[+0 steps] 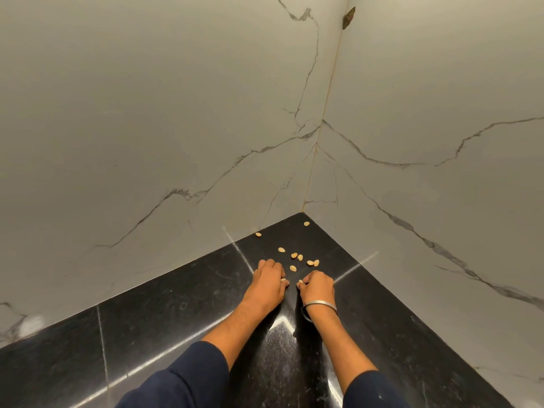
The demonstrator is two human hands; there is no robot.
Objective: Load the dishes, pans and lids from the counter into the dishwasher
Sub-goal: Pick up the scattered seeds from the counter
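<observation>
No dishes, pans, lids or dishwasher are in view. Several small tan nut shells (296, 257) lie scattered on a glossy black counter (153, 334) in a corner. My left hand (268, 278) rests on the counter with curled fingers and pinches a shell at its fingertips. My right hand (317, 285), with a metal bangle (320, 305) on the wrist, lies close beside it and pinches another shell. Both hands sit just in front of the loose shells.
White marble-veined walls (176, 128) meet in a corner right behind the shells. Two lone shells (306, 223) lie near the corner and the left wall. The black counter stretches left and toward me. A dark chip (348, 17) marks the wall joint high up.
</observation>
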